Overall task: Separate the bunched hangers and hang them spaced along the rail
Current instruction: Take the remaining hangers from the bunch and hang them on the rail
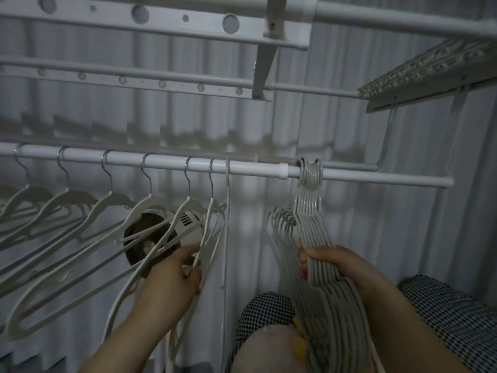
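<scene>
A person's right hand (336, 262) grips the lower arms of the bunched grey hangers (309, 211), whose hooks crowd the rail (255, 168) just right of its collar (284, 170). The left hand (174, 275) pinches a white hanger (212, 227) ending the spaced row (113, 196); bare rail lies between.

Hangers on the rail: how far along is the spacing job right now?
Done: six metal-hooked hangers hang spaced along the left stretch of the rail. In hand: the left hand holds a white hanger below the last spaced hooks, and the right hand grips the grey bunch. Left: that bunch, many hangers hooked together at one spot on the rail.
</scene>
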A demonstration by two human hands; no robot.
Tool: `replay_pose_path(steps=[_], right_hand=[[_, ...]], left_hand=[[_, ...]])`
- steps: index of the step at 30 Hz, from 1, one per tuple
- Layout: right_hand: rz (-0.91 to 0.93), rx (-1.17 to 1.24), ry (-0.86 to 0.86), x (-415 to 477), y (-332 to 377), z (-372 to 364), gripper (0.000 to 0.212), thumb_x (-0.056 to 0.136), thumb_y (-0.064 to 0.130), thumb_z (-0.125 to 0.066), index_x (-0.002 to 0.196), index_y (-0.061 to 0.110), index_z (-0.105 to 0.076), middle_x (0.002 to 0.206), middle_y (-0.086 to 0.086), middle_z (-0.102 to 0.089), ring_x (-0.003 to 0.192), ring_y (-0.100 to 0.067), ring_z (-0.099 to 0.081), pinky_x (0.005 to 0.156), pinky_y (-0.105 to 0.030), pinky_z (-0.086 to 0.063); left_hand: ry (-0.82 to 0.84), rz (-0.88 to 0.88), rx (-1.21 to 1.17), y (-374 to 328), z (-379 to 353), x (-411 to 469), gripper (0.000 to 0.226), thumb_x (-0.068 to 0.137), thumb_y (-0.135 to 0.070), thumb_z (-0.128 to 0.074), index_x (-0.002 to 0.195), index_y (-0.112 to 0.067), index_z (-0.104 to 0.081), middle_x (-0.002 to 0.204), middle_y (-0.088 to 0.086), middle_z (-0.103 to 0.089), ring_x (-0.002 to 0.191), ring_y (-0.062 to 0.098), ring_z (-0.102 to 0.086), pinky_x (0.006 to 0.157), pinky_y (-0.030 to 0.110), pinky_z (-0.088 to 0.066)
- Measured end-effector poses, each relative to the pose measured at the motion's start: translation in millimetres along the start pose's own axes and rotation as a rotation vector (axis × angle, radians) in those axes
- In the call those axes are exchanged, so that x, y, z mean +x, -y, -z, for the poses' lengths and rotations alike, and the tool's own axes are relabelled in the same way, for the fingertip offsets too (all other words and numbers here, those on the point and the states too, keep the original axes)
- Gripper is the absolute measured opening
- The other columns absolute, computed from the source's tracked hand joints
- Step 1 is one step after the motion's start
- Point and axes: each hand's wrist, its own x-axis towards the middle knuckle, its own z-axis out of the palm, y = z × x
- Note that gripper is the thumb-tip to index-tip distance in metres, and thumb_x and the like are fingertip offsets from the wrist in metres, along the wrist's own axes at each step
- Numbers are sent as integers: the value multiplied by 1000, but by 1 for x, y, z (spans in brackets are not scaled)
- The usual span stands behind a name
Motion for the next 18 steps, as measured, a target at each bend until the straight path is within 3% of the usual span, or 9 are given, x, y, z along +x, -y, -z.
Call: replay_pose_path(steps=[2,4,6,8,10,12,14,18], right_hand=[[8,-38,-27,-6,3,3,57,13,15,-92,65,4,-73,54,-8,-65,46,-17,-64,45,-23,-53],[8,-47,-63,-12,5,5,32,41,0,-78,71,0,-68,50,-6,-64,44,-15,-63,44,-22,-52],[16,-19,-102,-18,7,7,24,49,-10,-71,71,-1,-68,50,-7,-63,43,-15,-62,43,-22,-53],[18,4,-117,-22,7,11,38,37,0,-85,71,-1,-69,53,-9,-64,45,-17,-63,43,-24,-53],[2,-22,-150,-29,10,12,29,45,7,-78,71,0,-69,52,-9,-64,44,-16,-63,42,-23,-53],[-20,-54,-212,-32,14,13,8,64,3,-63,71,-1,-65,50,-8,-64,42,-15,-62,41,-22,-52],[-42,-88,-257,-35,16,13,14,84,1,-51,75,-1,-61,50,-8,-65,42,-15,-63,41,-21,-52],[-23,-204,-354,-41,16,5,13,88,6,-50,83,3,-62,60,-9,-70,49,-17,-66,45,-22,-54]], left_hand=[[8,2,-41,-2,-2,-1,37,89,-5,-46,124,-17,-53,79,1,-63,49,1,-56,43,9,-39],[5,8,-75,-5,-5,-3,40,90,-3,-45,127,-16,-50,88,4,-60,53,5,-56,41,9,-39],[0,23,-117,-8,-6,-4,41,90,-4,-45,129,-16,-48,94,6,-58,56,8,-55,39,9,-39],[13,44,-171,-11,-8,-5,41,90,-5,-48,129,-16,-48,103,7,-58,59,9,-55,36,7,-39],[37,61,-228,-12,-8,-6,41,89,-6,-50,130,-15,-48,108,9,-58,63,12,-56,36,6,-40],[69,97,-315,-13,-7,-7,40,89,-6,-51,129,-13,-50,104,16,-61,63,18,-57,36,9,-43],[94,126,-396,-12,-4,-8,38,90,-6,-51,127,-10,-51,100,20,-61,57,19,-57,36,13,-44],[109,134,-494,-8,-2,-10,37,91,-4,-45,127,-8,-50,78,11,-56,32,7,-49,33,17,-40]])
